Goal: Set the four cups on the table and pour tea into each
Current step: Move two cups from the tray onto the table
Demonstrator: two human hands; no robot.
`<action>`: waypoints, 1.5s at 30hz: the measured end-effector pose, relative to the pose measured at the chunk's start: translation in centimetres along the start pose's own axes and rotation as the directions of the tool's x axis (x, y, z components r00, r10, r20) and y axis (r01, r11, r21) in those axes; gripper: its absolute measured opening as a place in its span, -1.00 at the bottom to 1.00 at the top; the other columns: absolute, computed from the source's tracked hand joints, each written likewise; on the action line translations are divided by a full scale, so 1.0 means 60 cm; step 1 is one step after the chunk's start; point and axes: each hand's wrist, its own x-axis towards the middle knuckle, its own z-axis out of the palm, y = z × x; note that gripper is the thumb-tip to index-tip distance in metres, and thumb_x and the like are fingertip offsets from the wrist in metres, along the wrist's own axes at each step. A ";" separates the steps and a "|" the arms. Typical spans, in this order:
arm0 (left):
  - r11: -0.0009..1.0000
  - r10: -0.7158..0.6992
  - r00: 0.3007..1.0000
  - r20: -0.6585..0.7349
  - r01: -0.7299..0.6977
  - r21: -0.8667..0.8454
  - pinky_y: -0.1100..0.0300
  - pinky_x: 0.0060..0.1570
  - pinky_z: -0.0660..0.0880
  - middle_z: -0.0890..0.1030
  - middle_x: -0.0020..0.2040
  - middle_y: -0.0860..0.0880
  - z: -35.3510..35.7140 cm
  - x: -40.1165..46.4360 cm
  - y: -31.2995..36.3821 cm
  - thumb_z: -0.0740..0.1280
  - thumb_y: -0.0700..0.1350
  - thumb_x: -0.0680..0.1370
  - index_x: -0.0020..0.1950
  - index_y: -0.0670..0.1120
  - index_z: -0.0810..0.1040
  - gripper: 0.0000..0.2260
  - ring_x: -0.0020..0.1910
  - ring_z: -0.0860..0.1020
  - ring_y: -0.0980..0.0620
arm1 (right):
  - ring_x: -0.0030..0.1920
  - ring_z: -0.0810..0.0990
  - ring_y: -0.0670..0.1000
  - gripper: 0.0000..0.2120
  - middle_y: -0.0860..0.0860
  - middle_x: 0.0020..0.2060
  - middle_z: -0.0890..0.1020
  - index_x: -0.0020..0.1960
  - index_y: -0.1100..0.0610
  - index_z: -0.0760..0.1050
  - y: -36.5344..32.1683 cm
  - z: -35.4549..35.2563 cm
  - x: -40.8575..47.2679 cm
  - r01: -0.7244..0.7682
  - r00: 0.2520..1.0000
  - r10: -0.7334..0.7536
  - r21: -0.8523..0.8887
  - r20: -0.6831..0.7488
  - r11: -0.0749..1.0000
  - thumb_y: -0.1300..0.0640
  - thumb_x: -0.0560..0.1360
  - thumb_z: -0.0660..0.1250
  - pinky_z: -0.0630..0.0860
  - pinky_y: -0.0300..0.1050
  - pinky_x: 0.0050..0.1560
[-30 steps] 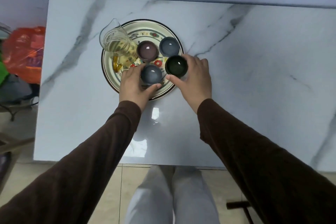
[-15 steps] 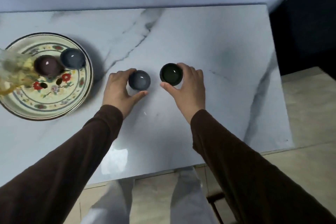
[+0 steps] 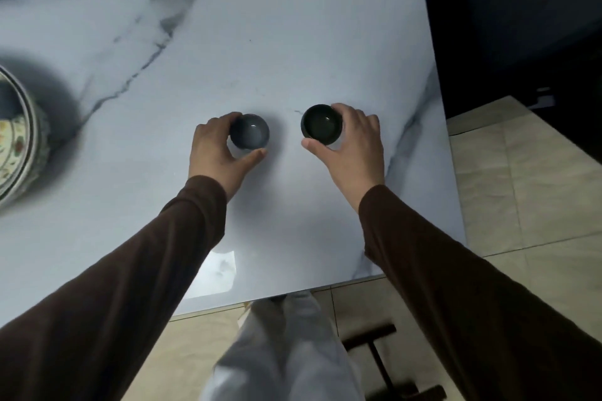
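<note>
**Q:** Where were the cups relative to the hands?

**Me:** The grey cup (image 3: 250,131) sat just right of my left hand (image 3: 217,153), fingers curled round it. The dark green cup (image 3: 322,128) sat just left of my right hand (image 3: 355,144), gripped likewise. Both were upright on the marble table (image 3: 260,42), apart.

**Q:** Count?

**Me:** I saw two cups and one plate (image 3: 22,146) far left, nearer my left hand; I guessed the other cups were there.

- The left hand (image 3: 217,153) reaches forward, palm down, fingers and thumb curled around the grey cup (image 3: 250,131).
- The right hand (image 3: 353,147) mirrors it, thumb and fingers wrapped around the dark cup (image 3: 322,124).
- Both forearms, in brown sleeves, stretch out roughly parallel, well apart.
</note>
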 end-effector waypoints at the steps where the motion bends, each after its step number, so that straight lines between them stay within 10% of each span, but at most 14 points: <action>1: 1.000 -0.002 1.000 0.003 0.002 -0.003 0.02 0.20 0.44 0.51 0.20 0.08 0.003 0.001 0.003 0.49 0.09 0.36 0.32 0.06 0.45 -0.44 0.22 0.39 -0.01 | 0.20 0.36 0.00 -0.38 -0.09 0.15 0.56 0.31 -0.01 0.42 0.005 -0.003 -0.001 -0.004 1.000 0.004 0.004 -0.006 1.000 -0.23 0.34 0.47 0.49 -0.08 0.10; 45: 0.969 0.001 1.000 -0.003 0.000 0.247 0.17 0.19 0.28 0.50 0.23 -0.07 0.133 0.072 0.066 0.45 -0.05 0.40 0.39 -0.03 0.38 -0.42 0.25 0.36 -0.13 | 0.22 0.40 0.08 -0.36 0.00 0.20 0.54 0.31 0.07 0.42 0.130 0.012 0.149 0.166 0.986 -0.165 -0.045 0.039 0.985 -0.18 0.35 0.49 0.43 -0.03 0.19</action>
